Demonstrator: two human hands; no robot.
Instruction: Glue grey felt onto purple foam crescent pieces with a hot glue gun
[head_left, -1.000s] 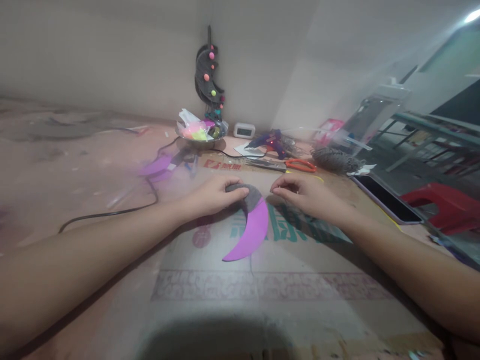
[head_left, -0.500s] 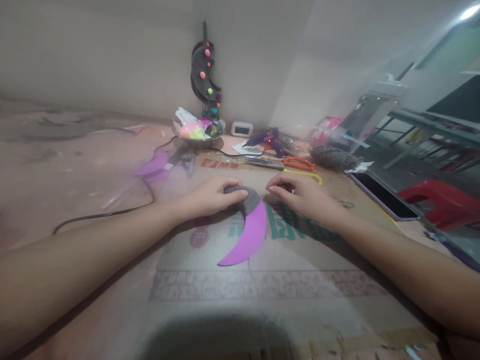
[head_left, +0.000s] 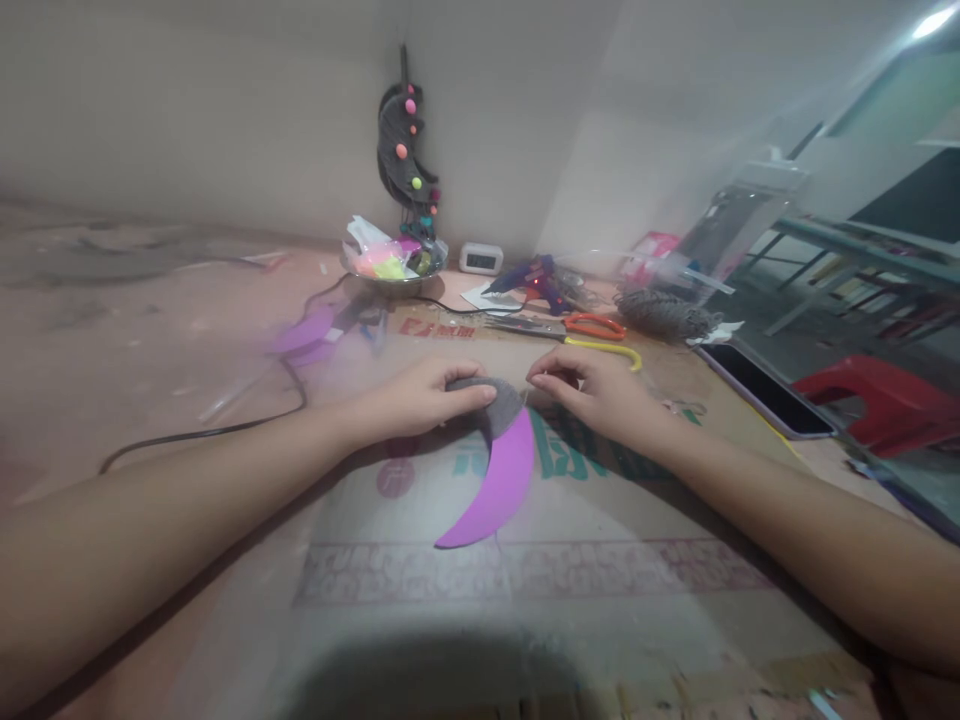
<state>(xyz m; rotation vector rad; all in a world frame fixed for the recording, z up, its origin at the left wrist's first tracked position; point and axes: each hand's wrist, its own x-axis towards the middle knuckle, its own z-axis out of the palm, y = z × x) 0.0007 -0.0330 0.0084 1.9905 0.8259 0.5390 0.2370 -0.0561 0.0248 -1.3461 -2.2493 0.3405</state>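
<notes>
Crescent clamped in the left grip; right grip pinched together; scissors, glue gun and bowl beyond.

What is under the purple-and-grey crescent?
Printed cardboard shows around the crescent, with green lettering on both sides; any print directly beneath it is covered.

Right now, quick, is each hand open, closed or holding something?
Left hand: closed, holding the purple-and-grey crescent by its grey end.
Right hand: closed in a pinch beside the crescent; can't tell if it holds anything.
</notes>
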